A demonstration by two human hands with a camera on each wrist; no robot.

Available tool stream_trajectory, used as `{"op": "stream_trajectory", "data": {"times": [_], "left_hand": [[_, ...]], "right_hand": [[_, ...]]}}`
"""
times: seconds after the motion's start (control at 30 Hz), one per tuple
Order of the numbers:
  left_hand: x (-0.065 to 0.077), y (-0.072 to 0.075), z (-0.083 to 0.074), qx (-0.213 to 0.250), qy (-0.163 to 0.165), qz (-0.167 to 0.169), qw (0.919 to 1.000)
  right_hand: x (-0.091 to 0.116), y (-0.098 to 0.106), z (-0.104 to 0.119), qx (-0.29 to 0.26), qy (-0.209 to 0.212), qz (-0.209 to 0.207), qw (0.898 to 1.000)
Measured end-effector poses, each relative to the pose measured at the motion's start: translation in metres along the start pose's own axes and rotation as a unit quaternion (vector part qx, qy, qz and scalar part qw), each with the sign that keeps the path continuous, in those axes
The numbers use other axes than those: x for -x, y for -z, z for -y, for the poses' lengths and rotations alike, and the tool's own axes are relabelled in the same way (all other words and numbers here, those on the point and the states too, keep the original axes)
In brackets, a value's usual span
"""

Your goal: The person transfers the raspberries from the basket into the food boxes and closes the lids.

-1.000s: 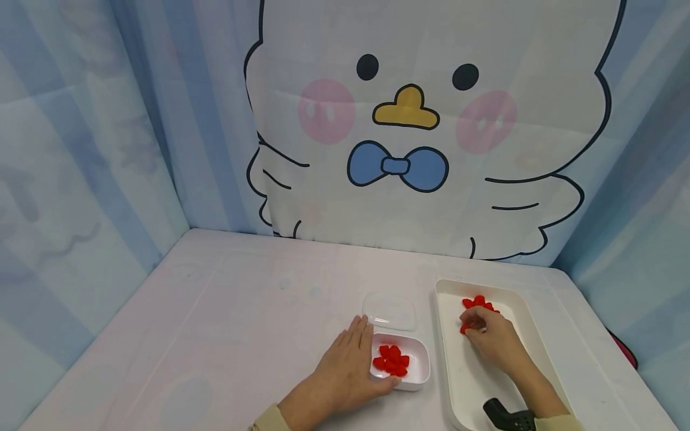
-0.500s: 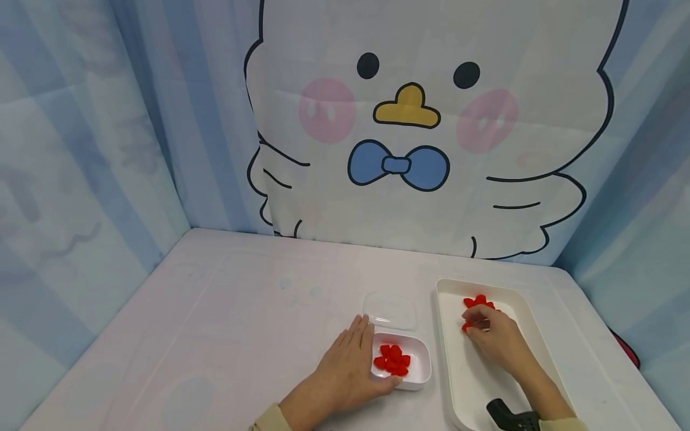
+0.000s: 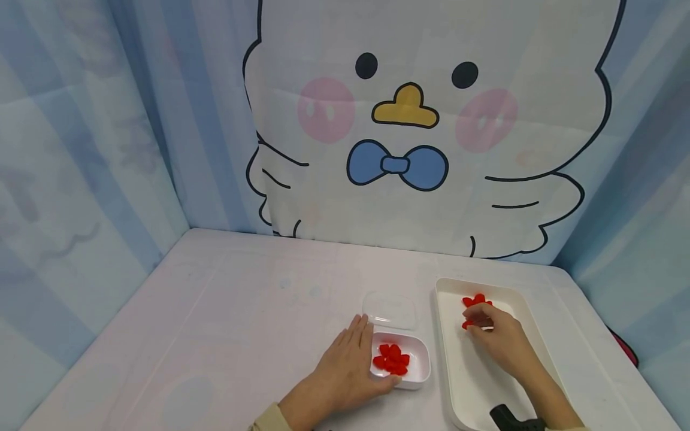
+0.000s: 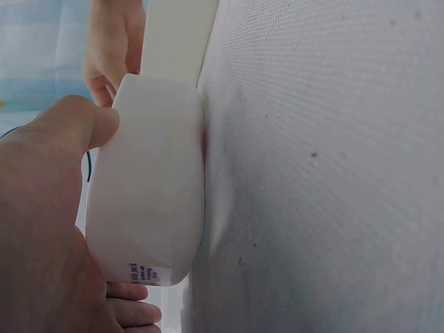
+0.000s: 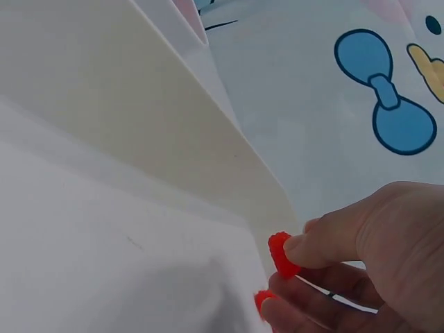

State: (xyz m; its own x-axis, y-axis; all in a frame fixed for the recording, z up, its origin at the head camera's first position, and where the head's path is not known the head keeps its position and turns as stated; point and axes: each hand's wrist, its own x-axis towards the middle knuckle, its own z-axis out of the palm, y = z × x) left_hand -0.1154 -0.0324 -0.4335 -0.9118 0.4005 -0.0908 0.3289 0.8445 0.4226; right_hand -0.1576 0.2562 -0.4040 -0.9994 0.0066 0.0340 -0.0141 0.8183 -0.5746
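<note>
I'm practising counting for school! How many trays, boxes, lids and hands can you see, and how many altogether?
Tray: 1
White box: 1
Clear lid: 1
Hands, left hand and right hand: 2
Total: 5
I left out the red pieces: they crowd together and the right hand hides some.
</note>
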Motion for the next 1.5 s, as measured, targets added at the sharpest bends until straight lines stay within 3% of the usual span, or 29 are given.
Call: {"op": "stream_trajectory", "data": {"times": [0.43, 1.1, 1.4, 1.5], "left_hand": [[0.000, 0.000, 0.000, -0.011, -0.003, -0.005, 0.9999], [0.001, 0.001, -0.001, -0.009, 0.001, 0.000, 1.0000], [0.000, 0.001, -0.002, 0.004, 0.013, 0.007, 0.9999], [0.000, 0.001, -0.002, 0.001, 0.012, 0.007, 0.9999]], "right_hand": [[0.011, 0.001, 0.017, -0.033, 0.034, -0.019, 0.999], [0.027, -0.003, 0.042, -0.066, 0.015, -0.021, 0.997], [0.032, -0.008, 0.052, -0.114, 0.059, -0.034, 0.991], [0.034, -0.010, 0.055, -0.118, 0.057, -0.030, 0.991]]}}
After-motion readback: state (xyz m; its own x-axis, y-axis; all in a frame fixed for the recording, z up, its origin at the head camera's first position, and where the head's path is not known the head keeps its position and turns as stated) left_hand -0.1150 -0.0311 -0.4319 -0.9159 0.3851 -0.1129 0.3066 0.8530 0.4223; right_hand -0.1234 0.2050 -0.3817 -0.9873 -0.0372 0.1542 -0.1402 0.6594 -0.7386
